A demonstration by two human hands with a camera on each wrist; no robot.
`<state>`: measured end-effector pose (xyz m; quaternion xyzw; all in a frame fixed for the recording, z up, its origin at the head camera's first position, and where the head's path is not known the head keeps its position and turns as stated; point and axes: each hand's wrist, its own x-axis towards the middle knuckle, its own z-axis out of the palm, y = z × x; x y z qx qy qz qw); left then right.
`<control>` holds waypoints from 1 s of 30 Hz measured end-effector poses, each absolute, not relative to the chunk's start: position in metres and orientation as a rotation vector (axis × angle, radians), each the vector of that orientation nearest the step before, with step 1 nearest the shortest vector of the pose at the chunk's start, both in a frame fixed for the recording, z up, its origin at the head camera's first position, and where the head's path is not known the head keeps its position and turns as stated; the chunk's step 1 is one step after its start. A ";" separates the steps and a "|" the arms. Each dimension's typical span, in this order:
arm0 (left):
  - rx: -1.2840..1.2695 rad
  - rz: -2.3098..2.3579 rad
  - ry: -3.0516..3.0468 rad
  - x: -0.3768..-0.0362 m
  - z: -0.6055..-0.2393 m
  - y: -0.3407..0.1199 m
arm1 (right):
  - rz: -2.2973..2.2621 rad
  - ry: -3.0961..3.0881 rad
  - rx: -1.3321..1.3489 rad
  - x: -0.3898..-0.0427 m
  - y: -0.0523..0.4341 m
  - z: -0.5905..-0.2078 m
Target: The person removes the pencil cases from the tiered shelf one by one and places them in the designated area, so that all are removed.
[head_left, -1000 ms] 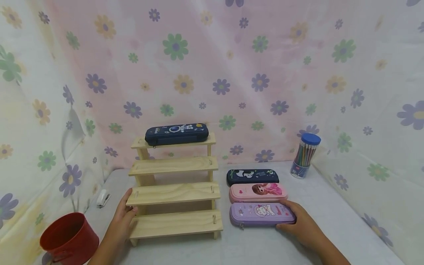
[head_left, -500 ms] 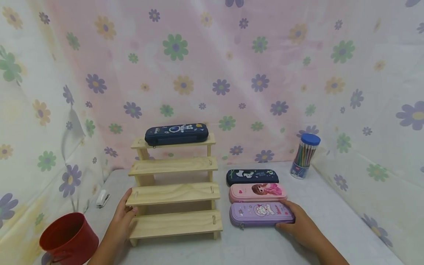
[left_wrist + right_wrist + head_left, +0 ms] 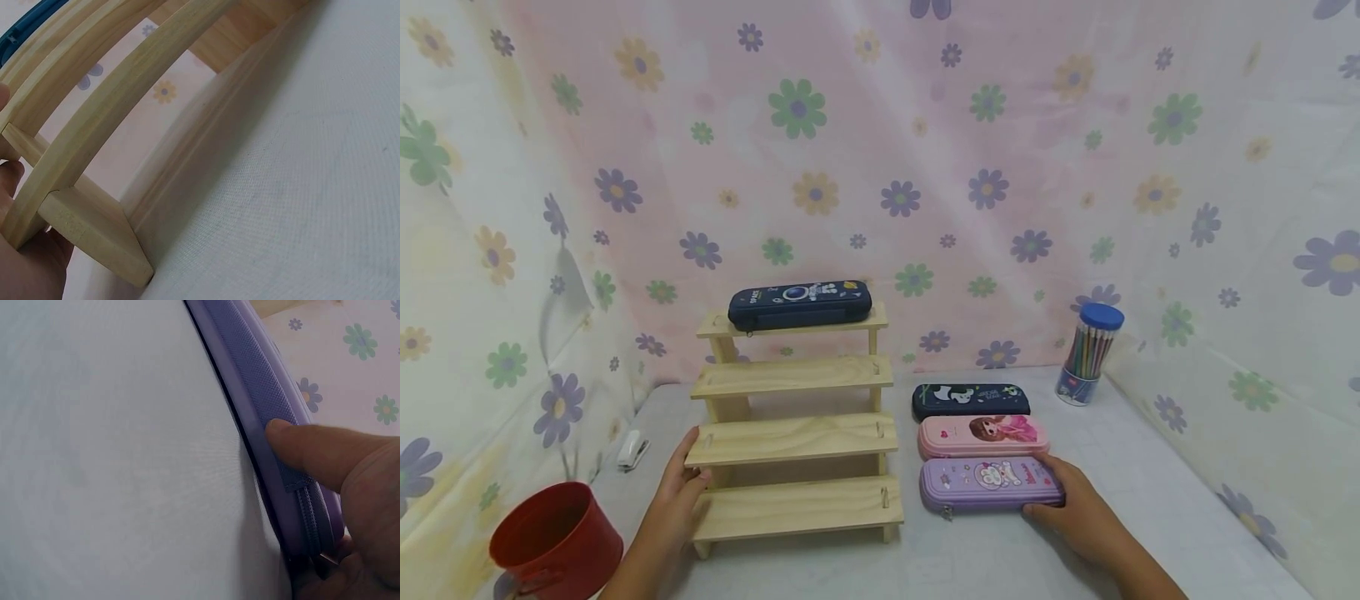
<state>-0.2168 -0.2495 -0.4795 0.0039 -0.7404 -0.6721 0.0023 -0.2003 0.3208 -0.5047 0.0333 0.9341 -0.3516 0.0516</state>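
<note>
My right hand [image 3: 1078, 512] grips the right end of the purple pencil case [image 3: 988, 483], thumb pressed along its zipper seam [image 3: 275, 406] and fingers [image 3: 325, 453] curled round the end. The case lies flat on the bench [image 3: 1150, 492], nearest me in a row of three. Just beyond my fingers lies a pink case [image 3: 983, 436], and past that a dark case with a panda print [image 3: 970, 401], both lined up parallel as if awaiting their turn. My left hand [image 3: 679, 492] holds the left side of the wooden stepped rack [image 3: 793, 437], fingers wrapped at the edge of its second step, apparently to steady it. A navy space-themed case [image 3: 800, 303] lies on the rack's top step; the three lower steps are bare. Well beyond my right fingers stands a clear tub of coloured pencils [image 3: 1090, 353] with a blue lid. Left of my left hand sit a red bucket [image 3: 556, 542] and a small white stapler [image 3: 634, 451].
</note>
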 end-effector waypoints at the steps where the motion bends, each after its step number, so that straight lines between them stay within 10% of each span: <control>1: 0.009 -2.110 -2.321 -0.217 -0.480 -0.250 | -1.078 2.837 0.112 -0.201 0.320 -0.503; 30: 0.006 -2.077 -2.355 -0.216 -0.478 -0.251 | -0.973 3.093 -0.429 -0.223 0.212 -0.383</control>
